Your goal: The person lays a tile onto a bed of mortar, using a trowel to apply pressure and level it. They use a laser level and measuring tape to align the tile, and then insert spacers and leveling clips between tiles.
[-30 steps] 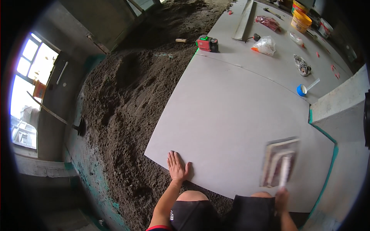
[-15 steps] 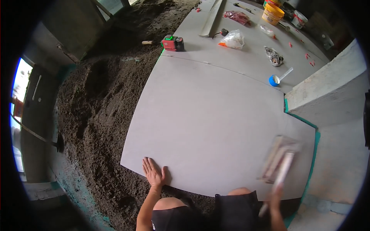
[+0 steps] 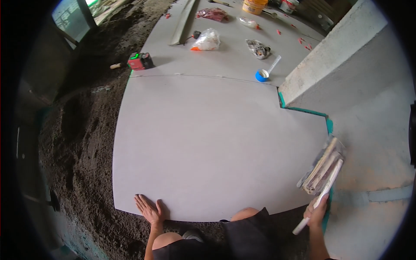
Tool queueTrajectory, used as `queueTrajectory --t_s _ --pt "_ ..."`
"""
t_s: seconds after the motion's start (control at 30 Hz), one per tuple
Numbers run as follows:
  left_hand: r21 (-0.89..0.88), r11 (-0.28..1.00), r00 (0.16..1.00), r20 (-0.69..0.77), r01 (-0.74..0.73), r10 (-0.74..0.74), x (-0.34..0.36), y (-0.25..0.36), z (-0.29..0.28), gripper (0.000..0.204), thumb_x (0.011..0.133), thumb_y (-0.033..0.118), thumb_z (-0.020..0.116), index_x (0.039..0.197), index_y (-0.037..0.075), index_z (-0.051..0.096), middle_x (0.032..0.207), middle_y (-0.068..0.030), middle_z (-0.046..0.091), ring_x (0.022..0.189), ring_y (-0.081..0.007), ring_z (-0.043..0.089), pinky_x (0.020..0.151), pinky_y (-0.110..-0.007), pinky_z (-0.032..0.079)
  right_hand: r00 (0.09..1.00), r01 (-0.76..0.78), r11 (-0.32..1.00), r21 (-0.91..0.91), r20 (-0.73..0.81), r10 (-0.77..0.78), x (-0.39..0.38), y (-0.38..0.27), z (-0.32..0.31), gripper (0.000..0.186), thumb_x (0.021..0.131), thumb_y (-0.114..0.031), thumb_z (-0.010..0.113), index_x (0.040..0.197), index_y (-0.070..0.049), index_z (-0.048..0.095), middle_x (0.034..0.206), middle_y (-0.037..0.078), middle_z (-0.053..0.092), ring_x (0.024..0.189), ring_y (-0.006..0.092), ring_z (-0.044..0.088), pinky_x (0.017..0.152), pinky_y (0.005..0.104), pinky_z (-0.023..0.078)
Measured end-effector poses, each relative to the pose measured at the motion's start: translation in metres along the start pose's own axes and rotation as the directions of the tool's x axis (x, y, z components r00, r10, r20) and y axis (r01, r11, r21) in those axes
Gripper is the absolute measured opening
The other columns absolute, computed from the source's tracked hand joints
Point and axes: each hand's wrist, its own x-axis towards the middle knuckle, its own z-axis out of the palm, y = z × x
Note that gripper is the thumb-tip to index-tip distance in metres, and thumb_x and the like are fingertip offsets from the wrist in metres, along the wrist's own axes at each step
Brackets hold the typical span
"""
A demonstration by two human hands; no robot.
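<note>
My left hand [image 3: 149, 211] lies flat, fingers spread, on the near left corner of a large pale grey floor tile [image 3: 212, 147]. My right hand [image 3: 316, 210] is closed round the white handle of a mallet with a broad, block-like head [image 3: 323, 169]. The head has tan and brown layers and is held tilted by the tile's right edge, near the wall; whether it touches the tile I cannot tell. My knees are at the tile's near edge.
Loose dark mortar [image 3: 78, 151] borders the tile's left. A red laser level [image 3: 140, 61] stands at the far left corner. Beyond the joint lie a blue-and-white measuring cup [image 3: 261, 75], a plastic bag [image 3: 206, 40] and a long metal straightedge [image 3: 184, 21]. A concrete pillar [image 3: 329, 52] juts in at right.
The mallet has moved right toward the wall, its head now tilted more on edge. My left hand stays on the tile's corner. The whole view has shifted, carrying the far objects left.
</note>
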Motion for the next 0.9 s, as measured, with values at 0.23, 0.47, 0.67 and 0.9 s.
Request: queueTrajectory --t_s 0.23,0.47,0.67,0.9 --pt "-0.009 0.997 0.993 0.092 0.072 -0.071 0.001 0.007 -0.009 0.088 0.092 0.050 0.049 0.152 -0.005 0.016 0.159 -0.0241 0.013 0.149 -0.0355 0.010 0.121 -0.045 0.007 0.958 0.030 0.670 -0.741 0.213 0.192 0.084 0.121 0.092 0.068 0.096 -0.067 0.036 0.084 -0.004 0.058 0.064 0.010 0.059 0.046 0.0203 0.057 0.043 0.0350 0.045" --pt "0.042 0.998 0.998 0.045 0.052 -0.054 -0.002 0.005 -0.004 0.087 0.095 0.054 0.043 0.153 -0.003 0.014 0.160 -0.0231 0.012 0.149 -0.0339 0.010 0.121 -0.044 0.008 0.928 -0.248 0.964 -0.092 0.263 0.263 0.026 -0.018 -0.030 0.062 0.092 -0.073 0.037 0.068 -0.016 0.043 0.047 -0.002 0.034 0.030 0.0134 0.030 0.031 0.0308 0.027" --pt "0.111 0.991 0.995 0.050 0.075 -0.081 0.000 0.006 0.000 0.087 0.095 0.057 0.040 0.153 -0.003 0.014 0.160 -0.0230 0.011 0.149 -0.0329 0.010 0.122 -0.043 0.008 0.989 -0.110 0.989 -0.097 -0.106 0.099 0.040 0.111 -0.025 0.066 0.087 -0.078 0.040 0.070 -0.014 0.048 0.050 0.001 0.045 0.032 0.0147 0.041 0.031 0.0335 0.036" --pt "0.002 0.998 0.994 0.090 0.069 -0.068 0.000 0.004 -0.001 0.086 0.091 0.046 0.054 0.150 -0.007 0.021 0.156 -0.0280 0.020 0.147 -0.0401 0.016 0.120 -0.049 0.014 0.854 -0.084 0.885 -0.457 0.426 0.300 0.095 0.107 0.054 0.054 0.093 -0.060 0.051 0.095 -0.007 0.061 0.060 0.007 0.055 0.044 0.0192 0.053 0.041 0.0340 0.043"
